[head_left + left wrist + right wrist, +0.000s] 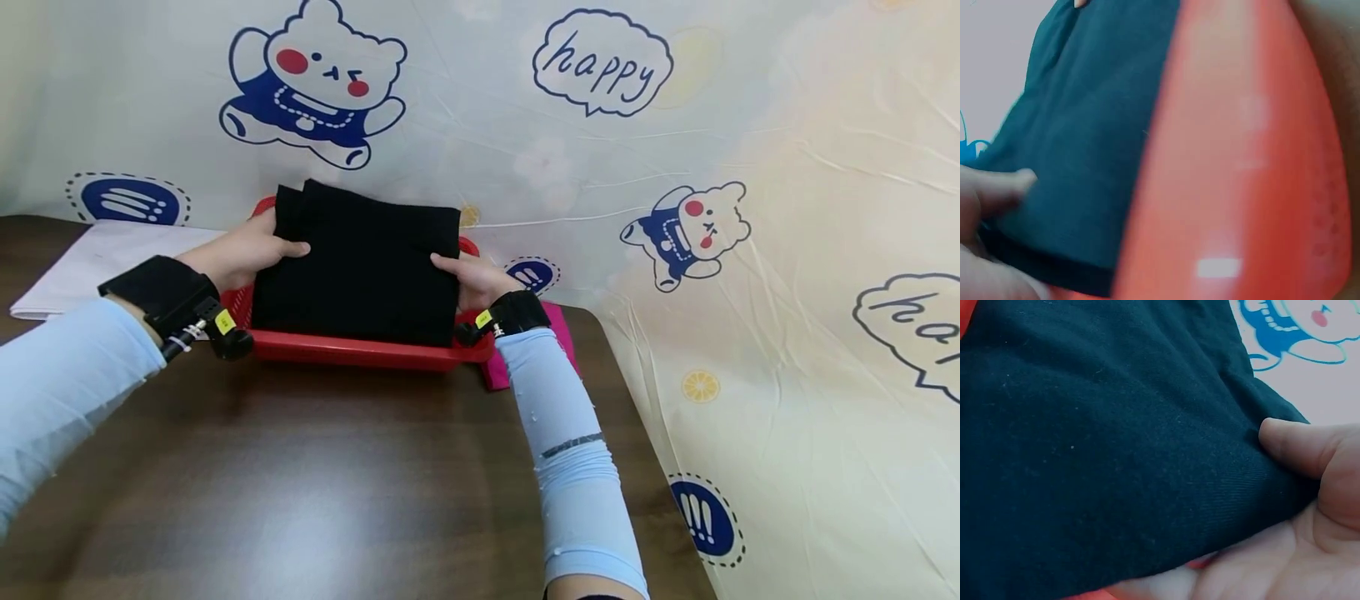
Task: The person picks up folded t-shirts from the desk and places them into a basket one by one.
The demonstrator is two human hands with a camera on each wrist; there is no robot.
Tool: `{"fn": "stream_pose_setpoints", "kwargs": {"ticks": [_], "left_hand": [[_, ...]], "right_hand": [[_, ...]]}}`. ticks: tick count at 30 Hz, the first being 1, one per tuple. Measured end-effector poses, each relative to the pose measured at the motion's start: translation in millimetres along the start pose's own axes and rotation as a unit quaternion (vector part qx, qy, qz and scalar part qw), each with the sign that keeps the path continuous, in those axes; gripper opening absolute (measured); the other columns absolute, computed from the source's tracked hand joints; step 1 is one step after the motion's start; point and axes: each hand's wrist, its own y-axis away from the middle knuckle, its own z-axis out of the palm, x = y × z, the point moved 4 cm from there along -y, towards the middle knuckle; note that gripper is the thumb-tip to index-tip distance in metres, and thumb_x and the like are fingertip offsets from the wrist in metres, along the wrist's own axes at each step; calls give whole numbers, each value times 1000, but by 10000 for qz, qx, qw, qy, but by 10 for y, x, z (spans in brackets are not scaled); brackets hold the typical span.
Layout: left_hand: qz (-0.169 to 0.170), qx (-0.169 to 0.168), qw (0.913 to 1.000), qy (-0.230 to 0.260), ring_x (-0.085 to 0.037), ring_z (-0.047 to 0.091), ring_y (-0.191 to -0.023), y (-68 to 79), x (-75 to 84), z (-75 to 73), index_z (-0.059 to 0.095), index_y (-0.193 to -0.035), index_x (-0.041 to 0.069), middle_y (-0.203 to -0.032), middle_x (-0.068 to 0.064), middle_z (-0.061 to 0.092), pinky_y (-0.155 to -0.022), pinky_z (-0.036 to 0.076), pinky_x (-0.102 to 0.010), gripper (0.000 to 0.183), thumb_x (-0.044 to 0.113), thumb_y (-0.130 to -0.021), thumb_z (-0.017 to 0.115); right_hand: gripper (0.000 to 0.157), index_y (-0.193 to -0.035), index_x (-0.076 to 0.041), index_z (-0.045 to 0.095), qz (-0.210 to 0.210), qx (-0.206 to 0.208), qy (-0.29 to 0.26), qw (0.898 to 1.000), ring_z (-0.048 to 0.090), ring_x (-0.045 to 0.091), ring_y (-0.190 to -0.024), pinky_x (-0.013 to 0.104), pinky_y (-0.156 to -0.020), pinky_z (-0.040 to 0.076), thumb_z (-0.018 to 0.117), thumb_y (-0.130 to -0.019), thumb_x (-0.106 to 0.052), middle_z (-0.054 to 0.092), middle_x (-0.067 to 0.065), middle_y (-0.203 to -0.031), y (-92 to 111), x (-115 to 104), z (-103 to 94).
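Observation:
A folded black cloth [360,275] lies in a red plastic basket [360,350], its back part standing above the far rim. My left hand [251,246] grips the cloth's left edge, thumb on top and fingers hidden underneath. On the opposite edge my right hand [476,279] pinches the cloth between thumb and fingers. The right wrist view shows that thumb on the dark fabric [1116,456] and the fingers below it. In the left wrist view the basket's red wall [1229,156] runs beside the cloth, and the left thumb presses on the fabric.
Left of the basket lies a folded white cloth [97,258] on the brown table [322,475]. A magenta item [558,333] lies to the right, partly behind the right forearm. A printed curtain [480,125] hangs along the back and right sides of the table.

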Motion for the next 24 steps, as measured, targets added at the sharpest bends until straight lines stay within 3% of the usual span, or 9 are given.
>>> {"fn": "stream_pose_setpoints", "kwargs": {"ticks": [3, 8, 15, 20, 24], "left_hand": [[-155, -130, 9998, 41, -48, 29, -137, -13, -93, 58, -11, -160, 3, -161, -32, 13, -115, 28, -66, 74, 6, -108, 41], [-338, -244, 9991, 22, -52, 22, -137, -25, -170, 119, -19, -158, 3, -161, -35, 2, -113, 25, -71, 76, 2, -107, 38], [-674, -382, 9968, 202, -51, 29, -129, -39, -267, 206, -23, -156, 5, -156, -36, 4, -106, 38, -68, 76, -2, -105, 32], [-977, -317, 9945, 205, -57, 7, -143, -29, -314, 195, -30, -153, 5, -161, -33, -14, -112, 17, -76, 76, 15, -110, 32], [-1179, -313, 9921, 279, -56, -8, -146, -31, -316, 176, -35, -149, 8, -160, -29, -26, -109, 8, -79, 74, 34, -112, 24]], "right_hand": [[46, -152, -20, 34, 129, -20, 51, 9999, 44, 33, -133, 62, -115, 31, 46, -109, -30, 43, 13, -154, -65, 101, 4], [47, -152, -19, 33, 244, -16, 110, 9996, 47, 32, -126, 60, -115, 32, 47, -109, -28, 44, 13, -153, -128, 219, -21], [48, -153, -23, 32, 435, 42, 237, 9988, 49, 31, -121, 60, -113, 35, 49, -108, -24, 46, 12, -151, -165, 293, -34], [50, -155, -24, 30, 511, -23, 520, 9973, 48, 33, -125, 62, -112, 36, 48, -108, -20, 44, 12, -153, -196, 317, -20], [55, -157, -28, 26, 446, 0, 497, 9978, 42, 36, -131, 65, -112, 34, 47, -108, -16, 38, 12, -155, -232, 323, -50]]}}
